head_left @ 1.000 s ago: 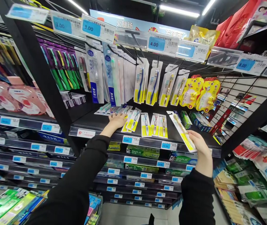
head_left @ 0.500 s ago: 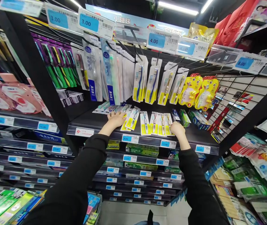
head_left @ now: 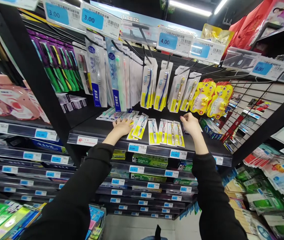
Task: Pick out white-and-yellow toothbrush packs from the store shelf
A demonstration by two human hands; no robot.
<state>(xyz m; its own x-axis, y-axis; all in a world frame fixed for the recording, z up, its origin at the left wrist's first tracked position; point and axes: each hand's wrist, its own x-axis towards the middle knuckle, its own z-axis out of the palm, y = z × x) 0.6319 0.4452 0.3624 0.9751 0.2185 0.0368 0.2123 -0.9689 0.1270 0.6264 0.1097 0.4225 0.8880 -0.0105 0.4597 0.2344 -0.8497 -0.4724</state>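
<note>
My left hand (head_left: 122,127) lies over a loose pile of packaged toothbrushes (head_left: 108,115) on the shelf, its fingers stretched out and touching the packs. Just right of it, yellow-and-white toothbrush packs (head_left: 141,126) overlap at a slant. More such packs (head_left: 163,131) lie side by side between my two hands. My right hand (head_left: 191,125) is past the right end of that row, above small toothpaste boxes it mostly hides. Its fingers are loosely bent, thumb apart, with nothing visible in them.
Packaged toothbrushes (head_left: 129,76) hang on hooks above the shelf, beside yellow cartoon-shaped packs (head_left: 203,96). Price tags line the shelf edge (head_left: 161,150). A black upright post (head_left: 42,86) stands left, a wire grid (head_left: 251,106) right. A loaded basket or cart (head_left: 104,220) is at lower left.
My right hand has moved up and back from the end of the toothbrush row, over the small boxes. My left hand stays on the packs. The view has shifted slightly.
</note>
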